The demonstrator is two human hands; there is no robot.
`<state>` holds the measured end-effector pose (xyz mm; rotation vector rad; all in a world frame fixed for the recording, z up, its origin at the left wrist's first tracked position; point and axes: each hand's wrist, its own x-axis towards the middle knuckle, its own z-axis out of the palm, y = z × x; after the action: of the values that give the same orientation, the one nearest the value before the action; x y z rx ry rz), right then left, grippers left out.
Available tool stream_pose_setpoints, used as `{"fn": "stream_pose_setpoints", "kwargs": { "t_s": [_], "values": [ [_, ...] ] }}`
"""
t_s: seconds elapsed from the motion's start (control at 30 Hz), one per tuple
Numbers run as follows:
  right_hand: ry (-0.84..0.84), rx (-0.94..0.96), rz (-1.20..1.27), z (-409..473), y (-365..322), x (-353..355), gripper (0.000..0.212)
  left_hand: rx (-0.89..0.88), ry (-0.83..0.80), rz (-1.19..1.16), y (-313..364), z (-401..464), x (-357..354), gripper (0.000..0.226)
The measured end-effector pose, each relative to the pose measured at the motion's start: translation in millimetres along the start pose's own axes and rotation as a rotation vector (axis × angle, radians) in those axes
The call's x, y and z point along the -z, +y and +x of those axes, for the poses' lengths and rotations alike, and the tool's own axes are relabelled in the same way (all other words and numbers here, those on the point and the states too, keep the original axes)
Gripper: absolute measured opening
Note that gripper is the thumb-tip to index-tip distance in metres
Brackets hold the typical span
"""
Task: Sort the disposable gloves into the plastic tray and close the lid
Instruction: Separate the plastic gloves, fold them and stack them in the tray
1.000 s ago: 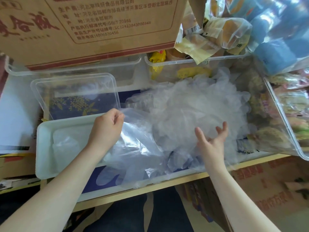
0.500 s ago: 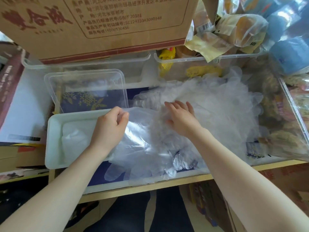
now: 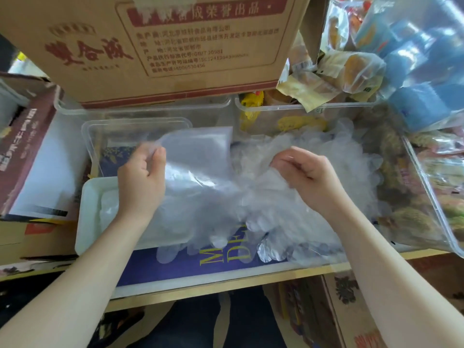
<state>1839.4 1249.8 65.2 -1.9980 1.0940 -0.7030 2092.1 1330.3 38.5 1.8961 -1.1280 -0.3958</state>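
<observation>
A heap of clear disposable gloves [image 3: 326, 156] lies across the middle of the shelf. My left hand [image 3: 143, 182] pinches the cuff of one clear glove [image 3: 198, 156] and holds it lifted above the white plastic tray [image 3: 86, 212]. My right hand [image 3: 303, 174] grips a bunch of gloves at the heap's near left side. The tray sits at the lower left with a few gloves inside it, partly hidden by my left arm. Behind the tray lies its clear lid [image 3: 113, 131].
A big brown cardboard box [image 3: 160, 46] hangs over the back. Clear bins [image 3: 431, 187] with wrapped snacks stand to the right, and blue packs [image 3: 421, 79] fill the top right. A dark red box [image 3: 22, 146] sits at the left. The shelf's wooden front edge [image 3: 226, 287] runs below.
My left hand has raised a glove out of the heap. My right hand went from open beside the heap, to flat on it, to gripping a bunch of gloves.
</observation>
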Motion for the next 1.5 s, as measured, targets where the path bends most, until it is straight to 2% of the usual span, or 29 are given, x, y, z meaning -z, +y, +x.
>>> {"fn": "stream_pose_setpoints", "kwargs": {
  "t_s": [0.17, 0.23, 0.4, 0.47, 0.53, 0.63, 0.73, 0.8, 0.87, 0.93, 0.97, 1.03, 1.07, 1.2, 1.27, 1.33, 1.37, 1.43, 1.5],
  "values": [
    [-0.085, 0.012, 0.414, -13.9, -77.0, 25.0, 0.012, -0.022, 0.032, -0.069, 23.0, 18.9, -1.6, 0.016],
    [-0.013, -0.034, 0.524, -10.0, -88.3, 22.4, 0.013, 0.02, -0.017, -0.178, 37.6, 19.1, -4.7, 0.016],
    [0.363, -0.323, 0.494, 4.8, -82.7, -9.5, 0.021, 0.128, -0.264, -0.571, 69.4, 1.0, -7.3, 0.022],
    [0.408, -0.365, 0.551, 7.0, -82.7, -13.7, 0.025, 0.17, -0.329, -0.709, 77.7, -7.0, -7.6, 0.023],
    [0.415, -0.382, 0.597, 7.5, -83.0, -13.3, 0.023, 0.191, -0.339, -0.752, 83.9, -11.0, -7.7, 0.019],
    [0.44, -0.379, 0.564, 7.6, -84.5, -15.5, 0.023, 0.199, -0.347, -0.684, 87.5, -12.9, -4.0, 0.017],
    [0.514, -0.393, 0.42, 9.4, -81.4, -16.8, 0.021, 0.216, -0.421, -0.606, 83.9, -14.7, 1.3, 0.019],
    [0.551, -0.391, 0.328, 9.5, -76.1, -16.2, 0.022, 0.361, -0.541, -0.737, 79.6, -12.6, 5.0, 0.027],
    [0.581, -0.386, 0.245, 7.6, -71.4, -15.1, 0.022, 0.452, -0.749, -0.853, 72.1, -8.5, 12.0, 0.05],
    [0.605, -0.371, 0.178, 4.8, -67.6, -14.5, 0.023, 0.378, -0.831, -0.747, 63.7, -4.6, 14.6, 0.063],
    [0.61, -0.361, 0.151, 3.5, -66.4, -14.6, 0.024, 0.291, -0.838, -0.625, 60.7, -4.8, 15.2, 0.055],
    [0.61, -0.345, 0.125, 1.7, -65.3, -15.0, 0.026, 0.124, -0.79, -0.393, 56.6, -5.4, 12.8, 0.013],
    [0.609, -0.346, 0.124, 1.5, -64.9, -14.6, 0.026, 0.071, -0.767, -0.313, 56.7, -5.3, 11.6, 0.003],
    [0.634, -0.39, 0.173, 2.6, -58.7, -10.7, 0.022, -0.071, -0.671, -0.098, 51.2, -7.8, 8.7, 0.024],
    [0.647, -0.405, 0.2, 2.1, -56.9, -9.4, 0.023, -0.132, -0.63, -0.071, 50.5, -10.7, 8.1, 0.033],
    [0.662, -0.422, 0.235, 1.5, -56.7, -9.9, 0.023, -0.126, -0.665, -0.084, 55.5, -14.3, 8.8, 0.047],
    [0.673, -0.43, 0.242, 1.4, -56.3, -10.7, 0.023, -0.118, -0.695, -0.07, 56.4, -15.3, 8.5, 0.045],
    [0.7, -0.431, 0.245, 0.5, -54.8, -12.4, 0.022, -0.136, -0.75, -0.01, 55.4, -16.3, 6.6, 0.022],
    [0.722, -0.431, 0.33, -0.2, -55.7, -13.5, 0.016, -0.122, -0.773, -0.029, 52.4, -16.1, 2.9, 0.01]
  ]
}}
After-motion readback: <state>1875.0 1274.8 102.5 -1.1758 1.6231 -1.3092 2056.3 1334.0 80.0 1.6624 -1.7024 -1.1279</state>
